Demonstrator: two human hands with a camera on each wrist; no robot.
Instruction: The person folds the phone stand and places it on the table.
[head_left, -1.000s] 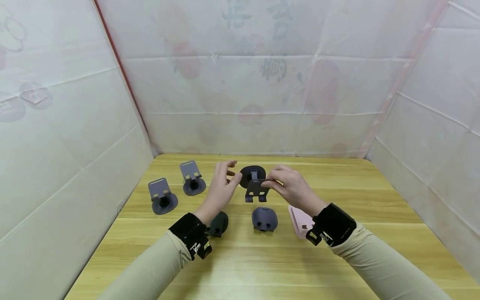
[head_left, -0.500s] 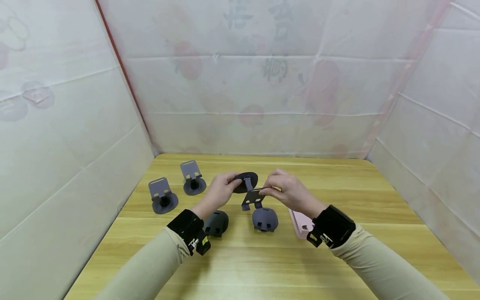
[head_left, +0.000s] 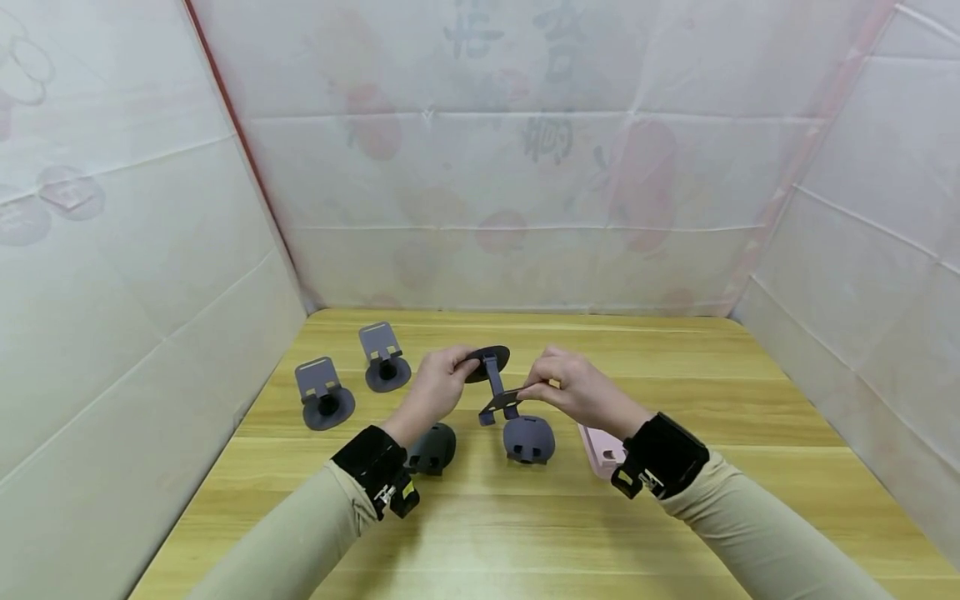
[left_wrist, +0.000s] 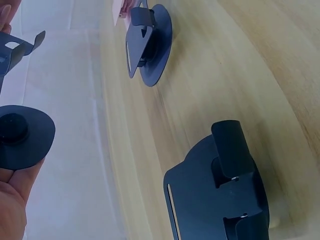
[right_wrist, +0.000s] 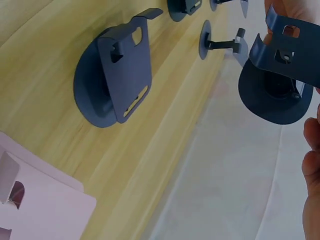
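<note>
A dark grey folding phone stand (head_left: 491, 382) is held above the wooden table (head_left: 675, 367) between both hands. My left hand (head_left: 461, 372) grips its round base (head_left: 487, 363), which also shows in the left wrist view as a dark disc (left_wrist: 22, 136). My right hand (head_left: 529, 390) pinches the stand's bent plate (head_left: 501, 402), seen close up as the plate (right_wrist: 295, 55) in front of the base (right_wrist: 272, 100). The plate is tilted on its hinged arm.
Below the hands lie a folded dark stand (head_left: 433, 447), a folded blue-grey stand (head_left: 528, 439) and a pink stand (head_left: 600, 450). Two unfolded grey stands (head_left: 324, 396) (head_left: 384, 367) sit at the left. White sheet walls enclose the table on three sides.
My left hand went from open beside the stand to gripping its base. The stand has been lifted and tilted, and its plate has swung down toward flat.
</note>
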